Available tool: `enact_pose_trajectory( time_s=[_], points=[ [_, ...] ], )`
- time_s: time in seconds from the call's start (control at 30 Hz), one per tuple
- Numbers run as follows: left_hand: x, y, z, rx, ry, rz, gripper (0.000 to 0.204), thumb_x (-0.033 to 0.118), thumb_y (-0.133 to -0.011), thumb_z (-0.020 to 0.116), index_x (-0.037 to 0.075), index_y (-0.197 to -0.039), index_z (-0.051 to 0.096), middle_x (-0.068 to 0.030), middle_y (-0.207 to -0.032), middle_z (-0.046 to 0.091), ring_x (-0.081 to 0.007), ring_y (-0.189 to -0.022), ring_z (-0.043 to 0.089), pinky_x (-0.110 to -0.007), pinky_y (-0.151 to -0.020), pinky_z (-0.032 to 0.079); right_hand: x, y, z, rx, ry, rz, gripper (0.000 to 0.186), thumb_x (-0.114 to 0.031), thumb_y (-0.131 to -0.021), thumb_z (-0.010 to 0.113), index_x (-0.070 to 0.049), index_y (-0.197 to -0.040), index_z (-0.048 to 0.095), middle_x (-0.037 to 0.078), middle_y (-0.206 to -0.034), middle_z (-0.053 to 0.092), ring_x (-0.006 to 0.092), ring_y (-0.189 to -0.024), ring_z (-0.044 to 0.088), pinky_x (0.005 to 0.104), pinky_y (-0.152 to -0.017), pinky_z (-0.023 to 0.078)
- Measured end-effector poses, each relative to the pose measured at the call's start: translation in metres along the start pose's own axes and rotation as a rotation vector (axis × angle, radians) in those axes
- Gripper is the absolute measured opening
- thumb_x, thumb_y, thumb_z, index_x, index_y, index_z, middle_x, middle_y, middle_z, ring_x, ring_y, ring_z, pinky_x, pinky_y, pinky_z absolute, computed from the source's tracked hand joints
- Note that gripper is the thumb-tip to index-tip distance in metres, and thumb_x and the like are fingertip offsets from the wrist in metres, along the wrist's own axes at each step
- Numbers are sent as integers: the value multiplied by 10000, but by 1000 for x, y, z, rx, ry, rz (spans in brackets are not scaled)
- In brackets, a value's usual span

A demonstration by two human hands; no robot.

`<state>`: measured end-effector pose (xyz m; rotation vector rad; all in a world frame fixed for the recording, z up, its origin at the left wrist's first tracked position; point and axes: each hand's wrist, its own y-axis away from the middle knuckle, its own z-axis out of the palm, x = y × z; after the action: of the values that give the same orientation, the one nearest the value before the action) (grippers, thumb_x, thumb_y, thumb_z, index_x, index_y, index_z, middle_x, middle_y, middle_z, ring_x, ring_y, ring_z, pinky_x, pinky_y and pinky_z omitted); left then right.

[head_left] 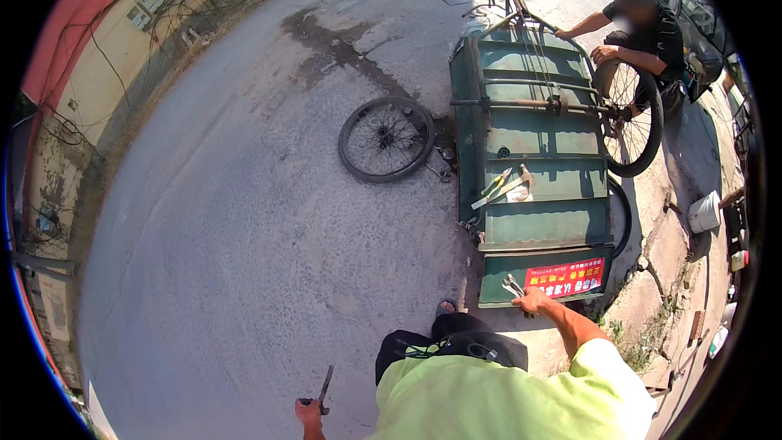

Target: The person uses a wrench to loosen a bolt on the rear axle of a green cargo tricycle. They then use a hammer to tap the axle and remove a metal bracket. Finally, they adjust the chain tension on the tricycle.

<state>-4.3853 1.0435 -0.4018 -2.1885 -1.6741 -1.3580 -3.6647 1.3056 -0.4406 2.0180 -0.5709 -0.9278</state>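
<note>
My right hand (533,301) is closed on silver hand tools (512,284), apparently wrenches, over the tailgate end of an overturned green cargo tricycle (546,232). Down at the lower left, my left hand (309,412) grips a dark tool with a long bar (327,383); its exact kind is unclear. On the tricycle's upturned bed lie a hammer (513,183), pliers with yellow-green handles (496,182) and a crumpled white rag (520,193). A bare axle (521,103) crosses the bed, with one wheel (635,122) fitted at its right end.
A detached spoked wheel (386,139) lies flat left of the tricycle, beside a dark wet streak. Another person (652,41) crouches by the fitted wheel. A white bucket (705,212) and scattered items line the right edge; a yellow wall (106,57) with cables bounds the left.
</note>
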Motion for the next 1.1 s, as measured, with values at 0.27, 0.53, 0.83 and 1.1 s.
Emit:
enact_pose_trajectory(
  time_s=[0.27, 0.53, 0.83, 1.1],
  points=[
    [190, -131, 108, -284, -444, 186, 254, 51, -670, 756, -5, -775, 532, -125, -691, 614, -247, -586, 653, -409, -510, 524, -69, -1, -2, 148, -330, 74, 300, -241, -859, 725, 38, -928, 639, 134, -705, 672, 211, -558, 643, 357, -499, 514],
    [341, -268, 290, -463, -939, 510, 331, 228, -661, 781, 2, -847, 627, -200, -831, 696, -373, -832, 691, -438, -770, 537, -1, 9, 82, 311, -666, 537, 316, -181, -835, 736, 106, -932, 645, 181, -754, 688, 257, -616, 675, 384, -544, 540],
    [567, -207, 554, -874, -970, 717, 287, 214, -698, 802, 13, -808, 628, -144, -815, 699, -260, -785, 693, -394, -730, 546, -113, -15, 110, 214, -996, 579, 200, -133, -892, 702, 33, -907, 593, 143, -692, 636, 243, -489, 615, 393, -426, 490],
    [622, -59, 768, -1145, -753, 727, 322, 165, -719, 783, -17, -903, 590, -92, -799, 645, -185, -730, 611, -359, -657, 505, -157, -172, -32, 262, -843, 528, 270, -239, -857, 731, 12, -914, 647, 116, -713, 691, 203, -608, 677, 370, -569, 543]
  ],
)
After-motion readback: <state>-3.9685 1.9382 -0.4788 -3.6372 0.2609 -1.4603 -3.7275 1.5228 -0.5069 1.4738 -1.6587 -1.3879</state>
